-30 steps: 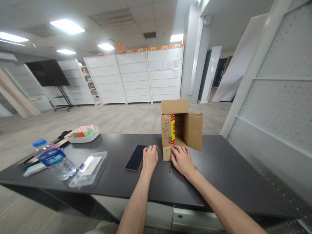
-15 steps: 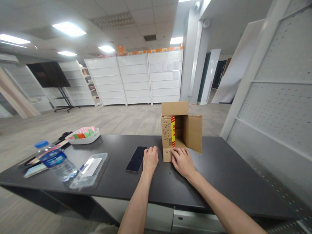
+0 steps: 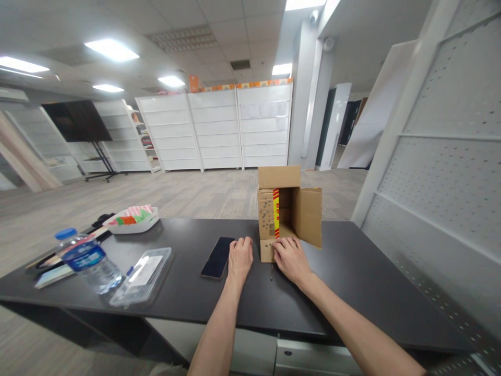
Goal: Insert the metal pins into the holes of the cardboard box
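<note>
A cardboard box (image 3: 266,211) stands on the dark table with its opening facing me and its flaps folded out. Small round dots or holes mark its left flap, beside a yellow and red tape strip (image 3: 276,213). My right hand (image 3: 291,258) is at the lower flap (image 3: 267,251), fingers bent together and tips against the cardboard; anything pinched there is hidden. A thin, dark rod-like thing (image 3: 271,272) shows just below that flap. My left hand (image 3: 240,257) rests closed on the table between the box and a dark phone (image 3: 217,258), its contents hidden.
To the left are a clear plastic case (image 3: 145,277), a water bottle (image 3: 92,261) with a blue cap and a white basket (image 3: 135,225) holding colourful packets. A perforated white panel (image 3: 442,183) rises at the right edge of the table (image 3: 352,292).
The view has shifted slightly. Both hands and the box keep nearly the same places.
</note>
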{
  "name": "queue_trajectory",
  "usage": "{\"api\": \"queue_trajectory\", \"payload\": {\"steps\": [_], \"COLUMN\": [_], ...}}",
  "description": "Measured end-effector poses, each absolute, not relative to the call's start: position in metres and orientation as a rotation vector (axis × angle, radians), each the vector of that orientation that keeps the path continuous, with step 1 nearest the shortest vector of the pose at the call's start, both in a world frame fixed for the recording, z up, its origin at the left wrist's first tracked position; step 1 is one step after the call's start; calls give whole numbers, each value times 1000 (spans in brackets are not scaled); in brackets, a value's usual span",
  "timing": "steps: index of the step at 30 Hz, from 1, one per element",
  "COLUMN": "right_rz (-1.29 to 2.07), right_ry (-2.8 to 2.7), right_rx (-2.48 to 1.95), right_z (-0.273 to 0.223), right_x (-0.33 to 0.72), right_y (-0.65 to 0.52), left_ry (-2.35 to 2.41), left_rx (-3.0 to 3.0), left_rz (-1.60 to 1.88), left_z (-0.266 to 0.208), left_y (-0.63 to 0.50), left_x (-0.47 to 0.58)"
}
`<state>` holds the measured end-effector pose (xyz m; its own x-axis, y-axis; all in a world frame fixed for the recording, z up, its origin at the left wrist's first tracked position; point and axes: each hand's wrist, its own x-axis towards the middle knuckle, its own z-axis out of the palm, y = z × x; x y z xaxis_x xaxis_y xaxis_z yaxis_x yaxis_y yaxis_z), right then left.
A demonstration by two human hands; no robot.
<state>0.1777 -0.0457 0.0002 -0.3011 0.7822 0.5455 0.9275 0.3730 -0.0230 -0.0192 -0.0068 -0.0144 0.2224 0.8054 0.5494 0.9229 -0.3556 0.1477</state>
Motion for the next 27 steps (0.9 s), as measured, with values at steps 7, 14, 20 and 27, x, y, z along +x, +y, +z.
{"api": "queue_trajectory", "payload": {"steps": [7, 14, 20, 27], "right_rz": [-433, -438, -446, -447], "right_ry": [-2183, -2183, -2185, -2189], "right_rx": [-1519, -1551, -1580, -1603], "right_z": [4, 5, 6, 9], "right_x": [176, 170, 170, 171], "right_y": [-44, -40, -38, -35], "left_ry": [-1630, -1635, -1636, -1636], "left_rx": [-2279, -2291, -2286, -2280], "left_rz": [-821, -833, -831, -821], "left_z": [-17, -16, -16, -14], "left_y": [-5, -5, -5, -7], "left_x": [-19, -19, -19, -19]}}
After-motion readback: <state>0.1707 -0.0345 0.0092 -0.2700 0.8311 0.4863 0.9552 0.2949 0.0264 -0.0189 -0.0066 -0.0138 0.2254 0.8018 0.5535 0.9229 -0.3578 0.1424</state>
